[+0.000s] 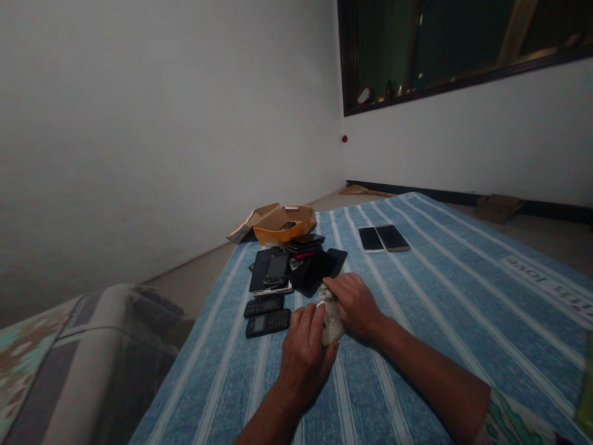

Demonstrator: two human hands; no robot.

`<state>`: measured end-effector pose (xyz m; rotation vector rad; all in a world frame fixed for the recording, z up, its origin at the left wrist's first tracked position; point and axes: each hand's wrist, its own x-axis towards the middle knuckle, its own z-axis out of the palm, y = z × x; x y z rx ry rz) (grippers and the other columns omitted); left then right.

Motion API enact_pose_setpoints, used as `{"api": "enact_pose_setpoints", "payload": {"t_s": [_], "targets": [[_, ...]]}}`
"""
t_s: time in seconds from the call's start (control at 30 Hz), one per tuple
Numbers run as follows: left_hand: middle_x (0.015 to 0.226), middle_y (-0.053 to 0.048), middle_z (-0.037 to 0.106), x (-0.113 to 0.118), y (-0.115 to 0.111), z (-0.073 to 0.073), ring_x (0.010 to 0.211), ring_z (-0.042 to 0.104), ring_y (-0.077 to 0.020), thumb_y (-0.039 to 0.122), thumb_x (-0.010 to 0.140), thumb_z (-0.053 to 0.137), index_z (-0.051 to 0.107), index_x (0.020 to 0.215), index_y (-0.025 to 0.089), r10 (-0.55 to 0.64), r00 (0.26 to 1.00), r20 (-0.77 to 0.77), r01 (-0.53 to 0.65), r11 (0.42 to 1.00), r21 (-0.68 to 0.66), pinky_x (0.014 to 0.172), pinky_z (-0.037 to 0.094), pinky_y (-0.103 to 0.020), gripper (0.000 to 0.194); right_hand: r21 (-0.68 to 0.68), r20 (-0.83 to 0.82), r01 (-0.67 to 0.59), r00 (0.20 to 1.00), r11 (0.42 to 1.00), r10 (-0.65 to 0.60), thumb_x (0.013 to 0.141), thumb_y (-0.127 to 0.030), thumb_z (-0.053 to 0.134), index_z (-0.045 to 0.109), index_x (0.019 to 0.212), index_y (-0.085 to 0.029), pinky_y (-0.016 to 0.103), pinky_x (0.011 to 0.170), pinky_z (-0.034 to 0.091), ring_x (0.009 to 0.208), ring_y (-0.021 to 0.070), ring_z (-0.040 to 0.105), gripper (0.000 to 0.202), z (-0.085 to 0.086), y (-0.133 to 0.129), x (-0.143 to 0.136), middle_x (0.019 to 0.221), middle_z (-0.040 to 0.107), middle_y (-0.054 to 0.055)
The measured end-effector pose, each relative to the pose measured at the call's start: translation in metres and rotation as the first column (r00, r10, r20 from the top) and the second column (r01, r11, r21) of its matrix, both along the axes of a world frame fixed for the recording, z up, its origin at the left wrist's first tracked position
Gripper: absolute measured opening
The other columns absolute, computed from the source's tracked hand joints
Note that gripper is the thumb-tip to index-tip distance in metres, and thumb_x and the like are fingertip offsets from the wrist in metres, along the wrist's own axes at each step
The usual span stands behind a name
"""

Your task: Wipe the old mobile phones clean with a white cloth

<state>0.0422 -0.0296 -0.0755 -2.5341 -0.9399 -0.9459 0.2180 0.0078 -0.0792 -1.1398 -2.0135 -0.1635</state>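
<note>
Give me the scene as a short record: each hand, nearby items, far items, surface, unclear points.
Left hand: holds a pale item
Right hand: fingers at the far end of the pale item
Left of the hands: two dark keypad phones, face up
Beyond the keypad phones: a dark phone lying on stacked flat items
Farther back: open cardboard box
Right of the box: white-edged phone beside a second phone, screens dark
Surface: blue striped cloth
Unclear: what the pale item is
</note>
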Motion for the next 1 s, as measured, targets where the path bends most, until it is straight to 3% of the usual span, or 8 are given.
{"api": "enact_pose_setpoints", "payload": {"t_s": [0.17, 0.4, 0.67, 0.9, 1.0], "targets": [[0.119, -0.02, 0.056, 0.002, 0.001, 0.0, 0.106, 0.054, -0.0329, 0.02, 0.086, 0.053, 0.039, 0.136, 0.009, 0.009, 1.0, 0.016, -0.01, 1.0, 0.027, 0.088, 0.051, -0.049, 0.053, -0.007, 0.064, -0.077, 0.995, 0.997, 0.078, 0.091, -0.016, 0.045, 0.062, 0.107, -0.016, 0.037, 0.085, 0.033, 0.086, 0.0228, 0.05, 0.023, 0.008, -0.01, -0.013, 0.088, 0.064, 0.008], [0.12, -0.022, 0.055, -0.001, 0.0, -0.001, 0.107, 0.052, -0.0343, 0.019, 0.083, 0.057, 0.04, 0.134, 0.006, 0.004, 1.0, -0.027, -0.004, 1.0, -0.007, 0.087, 0.052, -0.05, 0.055, -0.024, 0.078, 0.104, 0.992, 0.994, -0.102, 0.085, -0.009, 0.049, 0.065, 0.091, -0.017, 0.036, 0.081, 0.03, 0.085, 0.0221, 0.047, 0.019, 0.002, 0.005, 0.012, 0.085, 0.061, 0.007], [0.121, -0.021, 0.057, 0.0, 0.0, -0.002, 0.109, 0.054, -0.0341, 0.02, 0.086, 0.054, 0.038, 0.137, 0.009, 0.004, 1.0, -0.002, -0.004, 1.0, 0.013, 0.09, 0.05, -0.052, 0.055, 0.02, 0.148, -0.024, 0.989, 1.0, 0.02, 0.089, -0.016, 0.052, 0.063, 0.081, -0.018, 0.036, 0.079, 0.03, 0.082, 0.0216, 0.045, 0.014, 0.008, -0.006, -0.01, 0.079, 0.057, 0.005], [0.123, -0.022, 0.056, -0.001, -0.001, -0.003, 0.111, 0.052, -0.0349, 0.018, 0.083, 0.057, 0.04, 0.136, 0.006, 0.008, 1.0, -0.029, -0.008, 1.0, -0.01, 0.09, 0.051, -0.051, 0.058, -0.037, 0.167, 0.12, 0.98, 0.992, -0.112, 0.083, -0.006, 0.053, 0.062, 0.077, -0.018, 0.036, 0.079, 0.029, 0.081, 0.0215, 0.046, 0.016, 0.007, 0.006, 0.008, 0.08, 0.058, 0.006], [0.123, -0.022, 0.056, -0.001, -0.001, -0.003, 0.112, 0.052, -0.0352, 0.017, 0.082, 0.058, 0.041, 0.135, 0.006, 0.007, 0.999, -0.044, -0.007, 1.0, 0.0, 0.09, 0.051, -0.05, 0.057, -0.022, 0.17, 0.102, 0.981, 0.995, -0.096, 0.084, -0.008, 0.053, 0.062, 0.076, -0.018, 0.036, 0.077, 0.03, 0.08, 0.0215, 0.045, 0.016, 0.006, 0.004, 0.004, 0.079, 0.058, 0.006]]}}
